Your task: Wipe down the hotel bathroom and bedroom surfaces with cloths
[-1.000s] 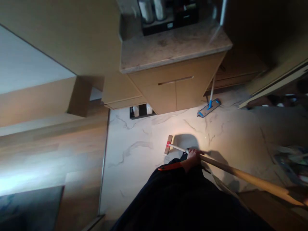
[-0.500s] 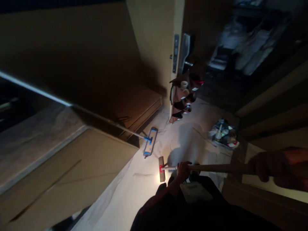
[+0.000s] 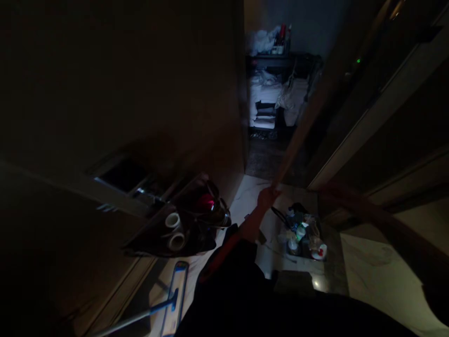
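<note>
My left hand (image 3: 267, 197) is closed around the long wooden handle of a broom (image 3: 298, 135). The handle slants up and away to the right. Below that hand, the broom's head is mostly hidden behind my forearm and dark clothing. My right hand (image 3: 329, 188) is stretched forward, apart from the handle, in deep shadow. Motion blur keeps its fingers from showing. Between my arms, on the floor, sits a caddy (image 3: 304, 256) full of bottles and bags.
A hanging brown organizer (image 3: 196, 234) with white rolls is on the door (image 3: 105, 182) at left. A blue flat mop (image 3: 174, 299) lies below it. Beyond the doorway stand shelves of folded white linen (image 3: 264, 93). A dark wall (image 3: 379, 154) flanks the right side.
My view has swung right and up toward the doorway. The broom has turned from lying across to slanting upward. My right hand, earlier on the handle, is now off it.
</note>
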Tool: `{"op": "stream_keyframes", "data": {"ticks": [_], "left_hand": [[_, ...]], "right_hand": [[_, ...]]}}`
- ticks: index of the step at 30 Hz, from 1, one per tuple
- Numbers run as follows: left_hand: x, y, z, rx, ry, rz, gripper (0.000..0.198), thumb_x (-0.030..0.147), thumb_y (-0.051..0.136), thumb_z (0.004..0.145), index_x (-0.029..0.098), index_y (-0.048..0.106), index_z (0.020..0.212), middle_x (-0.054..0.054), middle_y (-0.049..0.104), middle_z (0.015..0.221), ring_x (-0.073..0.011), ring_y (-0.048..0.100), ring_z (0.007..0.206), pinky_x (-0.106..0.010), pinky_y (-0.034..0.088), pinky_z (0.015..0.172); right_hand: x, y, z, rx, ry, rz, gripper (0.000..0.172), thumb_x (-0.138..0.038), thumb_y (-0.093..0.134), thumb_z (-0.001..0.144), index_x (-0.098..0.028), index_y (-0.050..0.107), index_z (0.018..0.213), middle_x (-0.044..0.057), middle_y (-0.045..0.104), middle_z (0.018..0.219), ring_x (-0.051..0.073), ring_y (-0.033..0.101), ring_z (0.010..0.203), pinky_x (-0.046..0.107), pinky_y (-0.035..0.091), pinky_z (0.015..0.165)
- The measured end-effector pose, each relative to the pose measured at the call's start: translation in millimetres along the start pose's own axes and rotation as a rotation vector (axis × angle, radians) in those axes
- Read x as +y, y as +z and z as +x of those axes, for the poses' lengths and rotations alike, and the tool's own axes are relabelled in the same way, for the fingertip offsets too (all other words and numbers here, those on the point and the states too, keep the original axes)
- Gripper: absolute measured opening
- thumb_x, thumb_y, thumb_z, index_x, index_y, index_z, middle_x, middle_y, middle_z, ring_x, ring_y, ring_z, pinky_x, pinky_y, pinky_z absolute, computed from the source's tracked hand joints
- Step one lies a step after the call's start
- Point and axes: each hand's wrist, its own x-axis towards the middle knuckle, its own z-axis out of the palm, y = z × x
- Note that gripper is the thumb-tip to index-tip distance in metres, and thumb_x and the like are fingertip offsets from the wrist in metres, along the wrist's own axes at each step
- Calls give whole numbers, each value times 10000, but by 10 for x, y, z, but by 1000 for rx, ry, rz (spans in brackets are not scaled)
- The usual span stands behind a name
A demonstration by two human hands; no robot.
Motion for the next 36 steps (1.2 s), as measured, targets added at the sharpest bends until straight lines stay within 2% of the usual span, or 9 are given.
{"op": "stream_keyframes", "data": {"ticks": [2, 6, 10, 15, 19, 24, 27, 32, 36], "left_hand": [[401, -275, 796, 44, 31, -131, 431, 541, 655, 789, 123, 708, 880, -51, 661, 732, -150, 606, 708, -233, 428, 615], [1028, -551, 2100, 13, 140, -238, 369, 490, 695, 761, 122, 695, 795, -3, 578, 616, -99, 502, 582, -216, 373, 541], [1443, -571, 3355, -60, 205, -188, 300, 409, 676, 789, 122, 657, 702, 14, 542, 576, -89, 470, 558, -214, 336, 514], [2035, -500, 4956, -222, 227, -197, 242, 315, 698, 764, 128, 603, 642, 29, 522, 558, -87, 481, 554, -210, 351, 525], [2624, -165, 6119, -269, 296, -206, 168, 290, 671, 789, 127, 637, 814, 5, 596, 669, -98, 531, 592, -211, 399, 548], [3406, 373, 7633, -340, 524, -54, 139, 236, 671, 771, 158, 651, 885, -13, 654, 834, -136, 604, 776, -240, 484, 711], [3930, 535, 8525, -280, 686, 124, 315, 288, 676, 766, 184, 631, 1060, -56, 622, 1052, -186, 589, 964, -297, 498, 862], [4728, 555, 9831, -304, 812, 288, 559, 448, 638, 812, 185, 516, 1291, -119, 506, 1299, -251, 502, 1185, -362, 431, 1036], [5008, 350, 10923, -327, 845, 314, 739, 530, 570, 858, 157, 330, 1449, -153, 454, 1401, -274, 442, 1290, -398, 368, 1107]], "right_hand": [[227, 129, 610, -127, 82, 44, 598, -489, 776, 634, -99, 639, 1066, 168, 647, 1129, 246, 636, 986, 312, 518, 826], [477, 507, 2121, -123, 15, -23, 567, -581, 717, 629, -142, 666, 984, 116, 659, 1106, 251, 627, 984, 331, 509, 861], [404, 258, 3478, -165, -41, 1, 571, -708, 541, 732, -148, 654, 750, 59, 651, 680, 190, 607, 632, 309, 491, 637], [378, -606, 4626, 80, 30, 142, 598, -742, 590, 690, -163, 697, 794, 53, 673, 756, 223, 637, 731, 325, 507, 681], [373, -1372, 5571, 376, 80, 428, 581, -707, 635, 674, -182, 700, 916, 93, 693, 1002, 271, 649, 947, 347, 520, 831], [412, -2402, 7036, 465, -30, 428, 574, -575, 730, 622, -165, 647, 1015, 94, 685, 1004, 267, 646, 912, 346, 536, 772], [369, -3046, 7975, 490, -48, 340, 594, -513, 744, 539, -165, 638, 1007, 96, 688, 995, 287, 642, 926, 373, 543, 780], [316, -3939, 9533, 430, -24, 180, 413, -445, 647, 536, -163, 655, 839, 105, 697, 885, 305, 646, 864, 412, 526, 782], [434, -4492, 10826, 469, -116, 30, 365, -438, 620, 562, -167, 667, 801, 96, 701, 872, 293, 645, 856, 396, 507, 807]]}}
